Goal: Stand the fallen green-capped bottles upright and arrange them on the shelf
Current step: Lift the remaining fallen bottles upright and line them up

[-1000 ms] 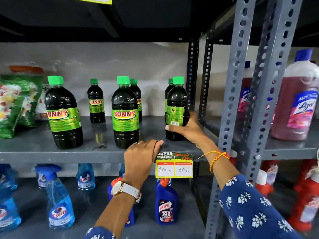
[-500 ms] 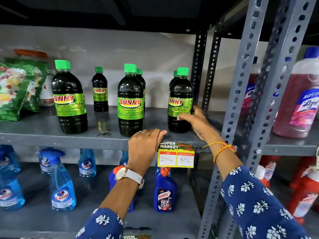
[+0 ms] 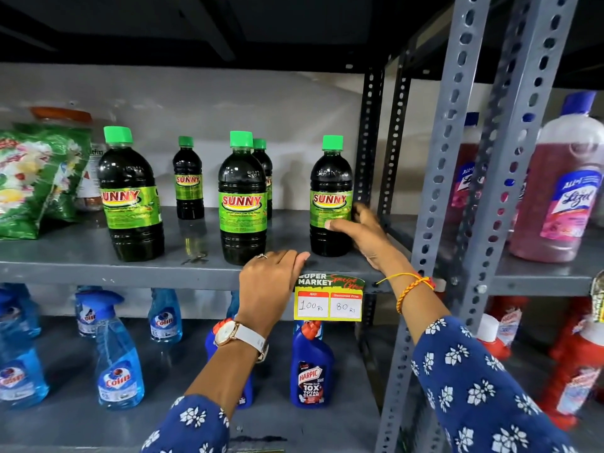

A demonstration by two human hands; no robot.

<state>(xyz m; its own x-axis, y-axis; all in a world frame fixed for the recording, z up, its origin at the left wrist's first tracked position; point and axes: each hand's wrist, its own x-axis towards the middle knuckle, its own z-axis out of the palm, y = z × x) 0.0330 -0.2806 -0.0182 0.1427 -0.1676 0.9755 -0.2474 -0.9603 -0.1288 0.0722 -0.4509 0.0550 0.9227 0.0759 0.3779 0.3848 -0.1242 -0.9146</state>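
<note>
Several dark bottles with green caps and green SUNNY labels stand upright on the grey shelf (image 3: 81,256). A large one (image 3: 130,197) is at the left, a small one (image 3: 188,181) stands further back, and another large one (image 3: 242,204) is in the middle with a small one (image 3: 264,168) half hidden behind it. My right hand (image 3: 366,237) wraps the lower part of the right bottle (image 3: 330,191), thumb across its front, fingers blurred at its side. My left hand (image 3: 271,282) curls over the shelf's front edge, just below the middle bottle.
A green printed packet (image 3: 36,178) and a jar lean at the shelf's left end. A perforated grey upright (image 3: 441,191) stands right of the right bottle. A price tag (image 3: 328,300) hangs on the shelf edge. Blue spray bottles (image 3: 119,364) fill the shelf below; pink bottles (image 3: 562,188) stand at the right.
My right hand has turned the right bottle so its SUNNY label faces front. The small bottle seen behind it earlier is now hidden. My left hand stayed on the shelf edge.
</note>
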